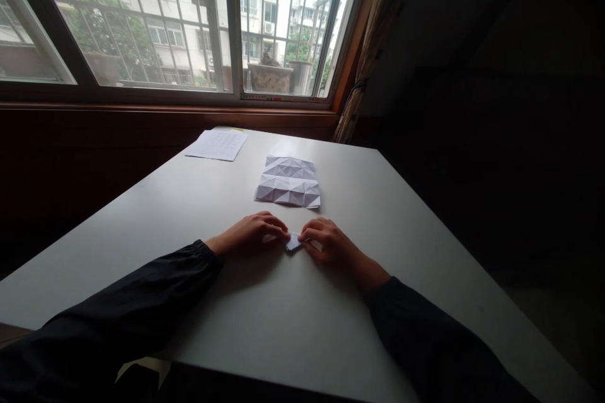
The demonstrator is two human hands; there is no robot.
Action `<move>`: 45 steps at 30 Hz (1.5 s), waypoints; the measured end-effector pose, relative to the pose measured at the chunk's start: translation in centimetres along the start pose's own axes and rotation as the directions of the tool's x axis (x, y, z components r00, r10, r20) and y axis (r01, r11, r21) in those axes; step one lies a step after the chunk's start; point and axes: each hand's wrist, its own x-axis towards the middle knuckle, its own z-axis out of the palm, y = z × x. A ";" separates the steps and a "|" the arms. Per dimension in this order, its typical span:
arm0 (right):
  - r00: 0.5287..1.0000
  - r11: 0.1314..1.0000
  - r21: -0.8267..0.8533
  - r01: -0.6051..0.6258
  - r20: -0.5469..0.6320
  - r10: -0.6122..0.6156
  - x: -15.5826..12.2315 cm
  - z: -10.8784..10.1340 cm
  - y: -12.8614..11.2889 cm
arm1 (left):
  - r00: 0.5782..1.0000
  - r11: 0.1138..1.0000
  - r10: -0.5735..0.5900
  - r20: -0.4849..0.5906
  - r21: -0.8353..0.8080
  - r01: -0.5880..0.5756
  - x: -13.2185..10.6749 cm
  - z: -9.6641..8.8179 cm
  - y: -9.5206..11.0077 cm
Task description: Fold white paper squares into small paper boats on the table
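Observation:
A small folded piece of white paper [293, 242] lies on the white table [189, 214] between my two hands. My left hand [253, 233] rests palm down with its fingertips curled onto the left side of the paper. From the right, my right hand [328, 242] pinches the paper's other edge with bent fingers. Both arms wear dark sleeves. Most of the small paper is hidden under my fingers.
A creased sheet of paper [288, 182] with a triangle fold pattern lies just beyond my hands. A flat printed sheet [217, 145] lies at the table's far edge near the window sill. A curtain [363, 75] hangs at the right; the room beyond is dark.

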 end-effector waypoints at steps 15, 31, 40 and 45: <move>0.999 0.991 -0.128 -0.049 -0.006 0.048 0.3 0.3 -1.4 | 0.998 0.998 -0.043 -0.052 -0.040 0.041 0.1 0.8 0.2; 0.995 0.972 0.227 -0.065 -0.053 0.079 0.6 0.4 -2.5 | 0.991 0.996 -0.004 -0.133 -0.085 -0.007 0.5 1.0 1.5; 0.985 0.978 0.165 -0.125 -0.095 0.142 0.5 0.9 -1.8 | 0.977 0.950 -0.147 -0.154 -0.298 0.096 0.5 1.0 1.8; 0.982 0.975 0.186 -0.118 -0.121 0.142 0.3 1.2 -1.9 | 0.971 0.963 -0.145 -0.192 -0.253 0.094 0.4 1.0 1.6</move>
